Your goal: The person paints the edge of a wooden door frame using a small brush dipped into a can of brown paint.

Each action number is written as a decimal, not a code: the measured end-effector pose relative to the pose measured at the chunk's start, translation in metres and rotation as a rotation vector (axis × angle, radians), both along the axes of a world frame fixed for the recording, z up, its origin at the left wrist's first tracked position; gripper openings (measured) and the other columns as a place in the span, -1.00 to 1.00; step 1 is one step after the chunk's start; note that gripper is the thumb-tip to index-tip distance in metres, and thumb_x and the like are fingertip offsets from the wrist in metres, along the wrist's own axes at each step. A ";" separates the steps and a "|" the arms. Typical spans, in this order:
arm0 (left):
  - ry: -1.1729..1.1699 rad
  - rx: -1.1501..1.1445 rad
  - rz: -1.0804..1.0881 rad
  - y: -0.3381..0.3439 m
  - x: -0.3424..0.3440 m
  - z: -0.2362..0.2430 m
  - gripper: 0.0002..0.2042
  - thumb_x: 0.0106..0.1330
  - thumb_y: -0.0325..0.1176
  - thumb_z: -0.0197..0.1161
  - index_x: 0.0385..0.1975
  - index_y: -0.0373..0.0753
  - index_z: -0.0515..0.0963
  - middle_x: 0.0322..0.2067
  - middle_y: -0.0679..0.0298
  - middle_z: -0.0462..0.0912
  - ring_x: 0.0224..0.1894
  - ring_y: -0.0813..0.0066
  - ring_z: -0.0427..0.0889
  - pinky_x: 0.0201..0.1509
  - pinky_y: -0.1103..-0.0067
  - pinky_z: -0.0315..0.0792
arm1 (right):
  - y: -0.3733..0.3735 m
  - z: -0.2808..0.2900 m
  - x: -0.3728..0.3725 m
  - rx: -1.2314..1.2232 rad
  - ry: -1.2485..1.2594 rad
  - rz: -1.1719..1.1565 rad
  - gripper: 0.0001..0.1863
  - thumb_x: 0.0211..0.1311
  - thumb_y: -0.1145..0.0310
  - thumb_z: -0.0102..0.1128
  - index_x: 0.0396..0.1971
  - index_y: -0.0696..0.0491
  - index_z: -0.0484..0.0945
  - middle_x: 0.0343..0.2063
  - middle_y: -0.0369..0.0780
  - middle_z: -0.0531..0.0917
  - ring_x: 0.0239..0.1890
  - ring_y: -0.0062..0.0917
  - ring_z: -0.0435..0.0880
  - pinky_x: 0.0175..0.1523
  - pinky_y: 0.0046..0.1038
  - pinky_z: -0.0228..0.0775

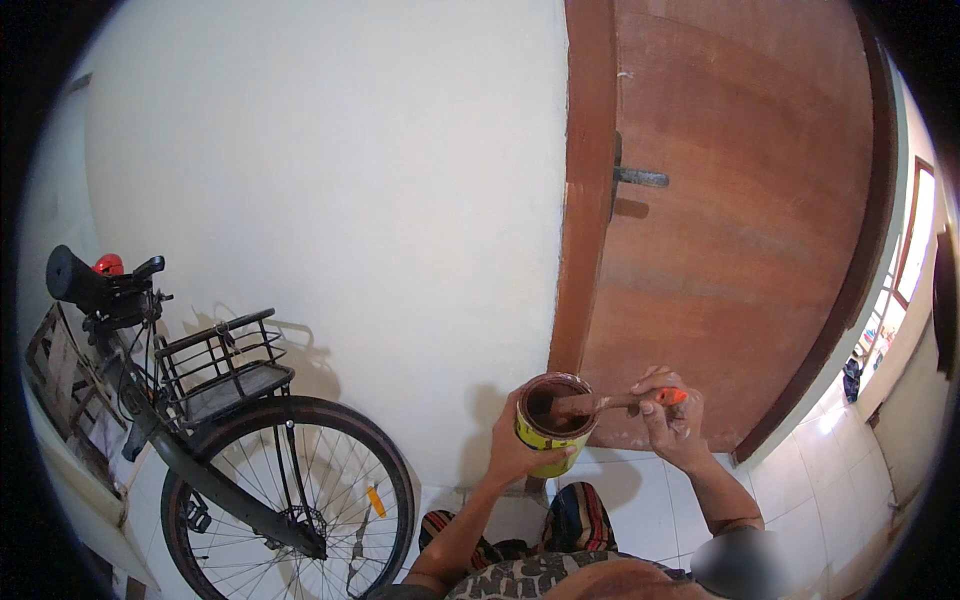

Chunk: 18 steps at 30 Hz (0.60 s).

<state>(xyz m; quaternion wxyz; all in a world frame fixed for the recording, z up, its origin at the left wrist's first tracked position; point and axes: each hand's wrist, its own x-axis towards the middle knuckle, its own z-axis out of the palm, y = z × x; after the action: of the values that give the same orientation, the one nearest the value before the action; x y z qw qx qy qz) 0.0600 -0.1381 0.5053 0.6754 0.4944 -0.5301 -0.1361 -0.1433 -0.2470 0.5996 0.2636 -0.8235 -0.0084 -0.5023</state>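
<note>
My left hand (513,450) grips a yellow, round paint can (540,440) from the side, with brown paint inside and smeared on its rim. My right hand (672,430) is closed on the handle of a paintbrush (625,402), which has an orange end and brown-coated bristles down inside the can's mouth. Both hands are in front of me, low before a brown wooden door (730,230) with a metal lever handle (642,178) and a brown-painted frame (578,280).
A dark bicycle (255,520) with a front basket (225,365) stands at the left against the white wall (330,150). My legs in striped trousers (578,515) are on white floor tiles (810,480). A bright opening (905,230) shows at the far right.
</note>
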 end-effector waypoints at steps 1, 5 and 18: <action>-0.019 -0.022 -0.001 -0.001 0.000 -0.002 -0.07 -0.28 -0.20 0.65 0.19 -0.29 0.30 0.06 0.13 0.51 0.13 0.33 0.51 0.24 0.40 0.37 | 0.000 -0.001 0.000 0.020 -0.024 0.017 -0.79 0.37 0.34 0.10 -0.25 0.22 0.47 -0.39 -0.15 0.52 -0.45 -0.58 0.56 -0.39 -0.57 0.45; -0.022 -0.017 -0.021 0.001 0.000 0.002 -0.08 -0.28 -0.23 0.64 0.19 -0.32 0.31 0.06 0.12 0.51 0.12 0.33 0.51 0.24 0.42 0.37 | 0.006 0.000 0.003 0.148 -0.049 -0.057 -0.92 0.25 0.47 0.19 -0.34 0.17 0.56 -0.51 -0.17 0.62 -0.49 -0.54 0.62 -0.36 -0.52 0.44; -0.038 -0.052 -0.039 -0.007 0.007 0.006 -0.12 -0.24 -0.19 0.63 0.16 -0.33 0.34 0.01 0.09 0.56 0.09 0.30 0.54 0.20 0.42 0.40 | 0.010 0.015 0.000 0.087 -0.118 -0.088 -0.87 0.32 0.44 0.12 -0.30 0.22 0.52 -0.46 -0.16 0.59 -0.47 -0.55 0.63 -0.36 -0.52 0.47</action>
<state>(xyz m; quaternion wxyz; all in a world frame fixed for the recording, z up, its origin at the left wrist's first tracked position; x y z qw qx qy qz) 0.0670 -0.1447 0.5111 0.6750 0.4687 -0.5558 -0.1261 -0.1434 -0.2368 0.6146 0.2758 -0.7798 0.0343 -0.5609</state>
